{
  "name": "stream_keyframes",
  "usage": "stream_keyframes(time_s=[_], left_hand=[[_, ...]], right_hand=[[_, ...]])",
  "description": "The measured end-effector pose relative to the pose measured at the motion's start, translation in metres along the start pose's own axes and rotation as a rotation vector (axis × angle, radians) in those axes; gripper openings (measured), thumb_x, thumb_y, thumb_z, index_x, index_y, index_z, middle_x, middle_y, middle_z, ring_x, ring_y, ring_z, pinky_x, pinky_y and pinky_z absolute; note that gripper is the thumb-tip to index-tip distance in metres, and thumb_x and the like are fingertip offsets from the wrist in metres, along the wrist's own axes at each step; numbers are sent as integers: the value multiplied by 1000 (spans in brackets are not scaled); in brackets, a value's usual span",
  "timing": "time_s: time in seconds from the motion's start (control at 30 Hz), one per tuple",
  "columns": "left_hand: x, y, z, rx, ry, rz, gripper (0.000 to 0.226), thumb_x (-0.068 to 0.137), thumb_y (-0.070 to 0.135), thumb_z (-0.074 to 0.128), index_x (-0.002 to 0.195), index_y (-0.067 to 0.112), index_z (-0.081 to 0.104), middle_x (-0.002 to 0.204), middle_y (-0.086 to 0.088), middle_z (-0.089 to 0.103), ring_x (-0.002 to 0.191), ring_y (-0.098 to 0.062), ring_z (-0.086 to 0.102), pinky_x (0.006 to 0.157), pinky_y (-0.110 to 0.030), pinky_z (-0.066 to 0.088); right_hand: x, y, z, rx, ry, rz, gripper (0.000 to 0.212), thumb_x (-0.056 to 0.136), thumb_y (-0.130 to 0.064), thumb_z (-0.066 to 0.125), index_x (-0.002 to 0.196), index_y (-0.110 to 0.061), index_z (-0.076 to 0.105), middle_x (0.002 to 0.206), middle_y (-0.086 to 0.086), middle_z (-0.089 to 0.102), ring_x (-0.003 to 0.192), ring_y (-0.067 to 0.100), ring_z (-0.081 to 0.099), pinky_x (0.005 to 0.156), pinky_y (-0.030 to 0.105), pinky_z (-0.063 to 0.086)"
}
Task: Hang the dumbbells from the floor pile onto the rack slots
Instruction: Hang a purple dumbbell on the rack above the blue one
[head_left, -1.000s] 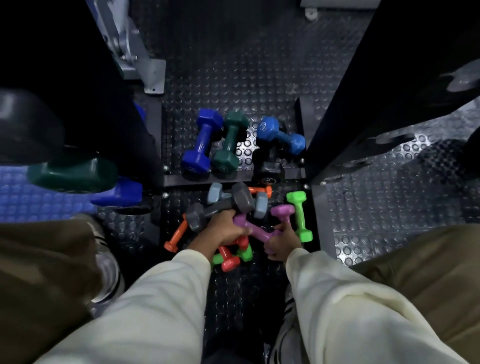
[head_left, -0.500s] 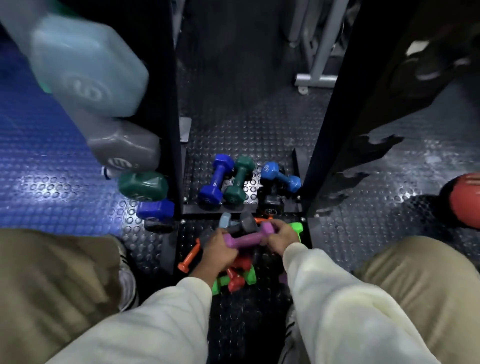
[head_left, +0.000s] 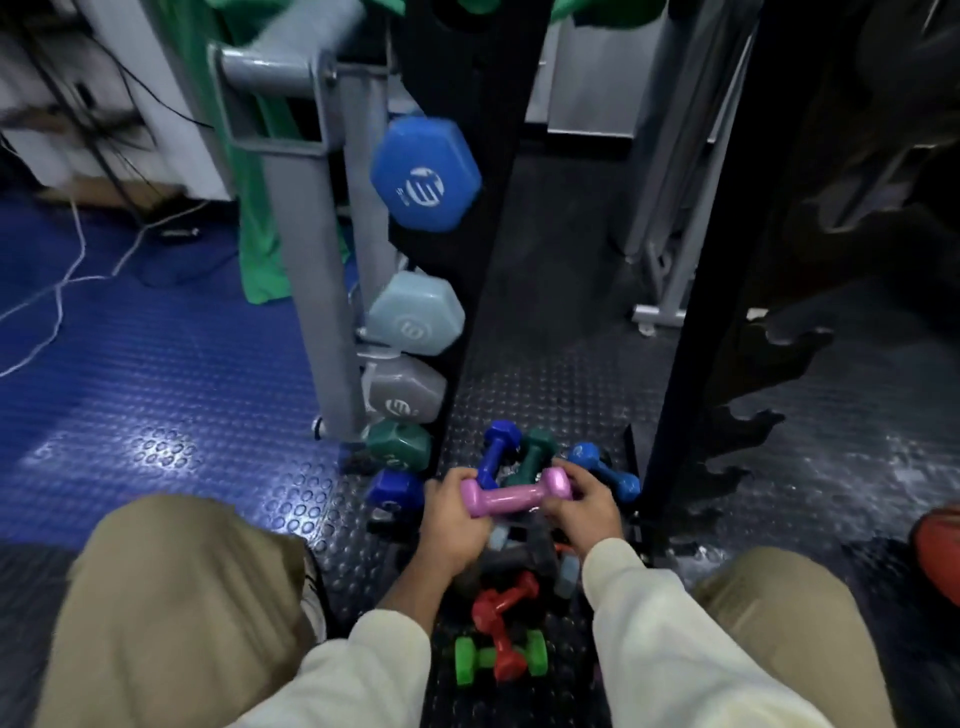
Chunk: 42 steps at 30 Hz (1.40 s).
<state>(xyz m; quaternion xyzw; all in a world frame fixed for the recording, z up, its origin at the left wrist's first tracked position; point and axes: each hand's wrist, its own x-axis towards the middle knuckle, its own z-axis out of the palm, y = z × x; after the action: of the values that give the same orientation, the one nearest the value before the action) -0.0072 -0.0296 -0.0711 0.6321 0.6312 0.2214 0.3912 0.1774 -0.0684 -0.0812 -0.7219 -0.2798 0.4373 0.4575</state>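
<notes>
Cream sleeves reach forward between two khaki-clad knees. Nearest on the black studded floor lies a green dumbbell with a red dumbbell across it, part of the floor pile along with grey and pale blue ones half hidden under the arms. Above the pile both hands carry the purple dumbbell level: the left hand has its fingers curled round the left head, and the right hand wraps the right head (thumb on top). Just beyond, a royal blue dumbbell, a dark green one and a lighter blue dumbbell rest on the rack's base. Further up, the rack's left upright carries a column of hexagonal heads, blue at the top, then pale blue, grey and green. On the right upright the notched slots look bare.
</notes>
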Motion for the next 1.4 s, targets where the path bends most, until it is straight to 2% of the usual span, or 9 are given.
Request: stream_keyframes(time_s=[0.27,0.4,0.5,0.67,0.8,0.97,1.03,1.2,1.4], left_hand=[[-14,50,-20,-50,55,133,68,79,7,75,140,28,55,118,2,40,102,-17,58,105,-30,48],[-17,92,-33,-126,114,315,68,81,9,78,142,29,54,119,4,42,106,-12,55,105,-25,43],[-23,127,-49,-165,141,419,70,83,10,77,143,35,50,121,10,41,102,1,51,99,-9,36],[-41,181,-78,-235,250,587,71,86,12,75,145,39,47,119,19,42,110,7,53,98,-8,42],[-50,214,-101,-255,355,653,71,86,13,75,148,35,47,119,19,44,113,9,51,93,2,36],[-64,241,-138,-275,430,708,81,88,20,79,156,38,37,121,27,44,116,14,47,90,5,34],[-74,250,-151,-307,455,745,83,87,22,82,155,40,39,123,32,44,117,15,49,91,2,39],[-86,271,-187,-332,527,818,81,83,31,85,151,42,44,129,29,52,120,-1,59,96,-33,58],[-74,292,-233,-322,617,838,85,83,29,86,156,30,43,132,12,63,117,-5,63,93,-28,58]], right_hand=[[-9,-65,-32,7,-24,-170,65,57,-16,80,115,-46,74,105,-7,79,101,23,75,94,46,61],[-27,-108,-61,70,2,-249,68,53,-22,79,118,-42,75,99,-3,78,85,20,67,87,45,58],[-46,-143,-78,97,36,-330,63,72,4,76,122,-34,75,105,-2,80,88,14,70,80,30,57],[-76,-198,-99,165,25,-464,66,85,14,69,132,-32,70,117,-3,78,104,13,74,90,31,55],[-93,-233,-104,218,2,-567,67,88,12,68,135,-35,67,115,-2,79,101,11,75,85,25,58],[-104,-262,-101,262,-35,-677,68,89,4,74,140,-39,64,128,-5,74,122,12,67,108,40,48],[-110,-272,-101,292,-37,-711,67,88,4,75,138,-41,65,130,-3,73,123,16,67,109,42,49],[-128,-304,-101,325,-57,-822,68,86,1,78,139,-39,64,127,0,74,122,23,68,111,51,49],[-141,-348,-85,269,-106,-928,68,89,-17,78,149,-34,53,132,-8,72,125,15,67,115,49,48]])
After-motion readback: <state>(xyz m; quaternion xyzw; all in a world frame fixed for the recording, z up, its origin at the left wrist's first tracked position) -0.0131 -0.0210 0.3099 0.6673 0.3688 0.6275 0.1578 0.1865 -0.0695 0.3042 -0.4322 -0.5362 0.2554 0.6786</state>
